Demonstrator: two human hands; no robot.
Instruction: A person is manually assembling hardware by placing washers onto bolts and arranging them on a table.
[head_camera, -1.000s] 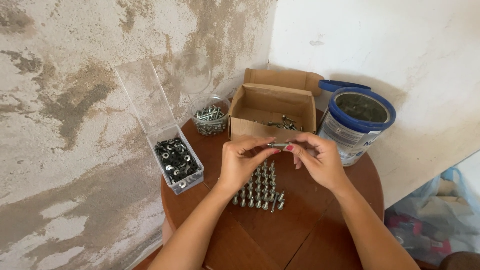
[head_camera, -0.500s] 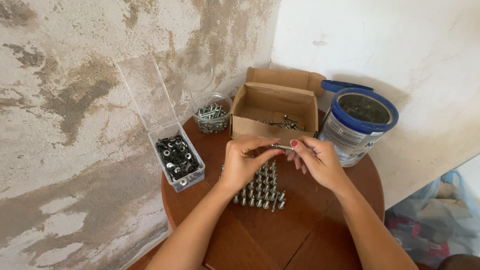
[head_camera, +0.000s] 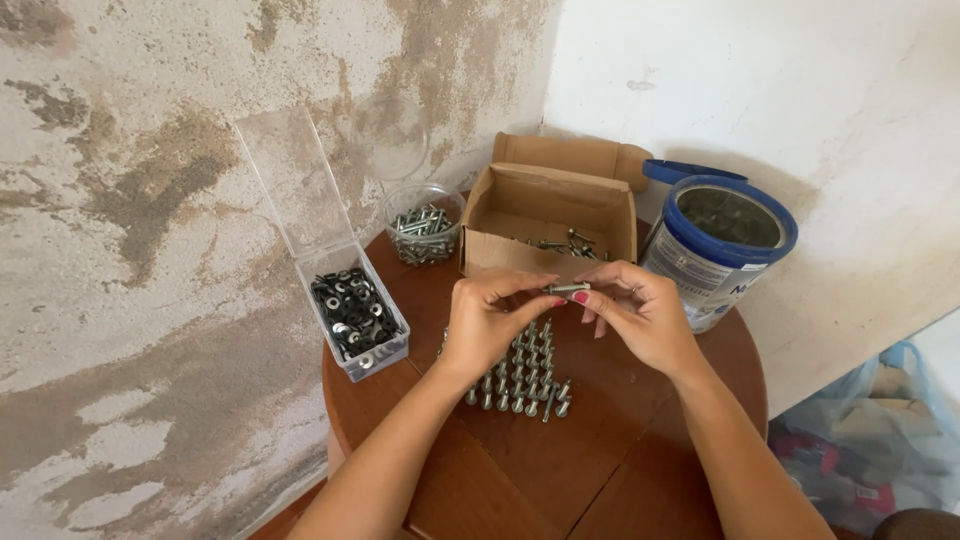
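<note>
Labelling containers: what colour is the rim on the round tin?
Blue rim on the round tin, over a silvery body; head view shows it.

You get bright, even daylight; the white wall nearly glares, soft shadows fall right of the tin and under your hands on the tabletop, and focus stays sharp throughout.
</note>
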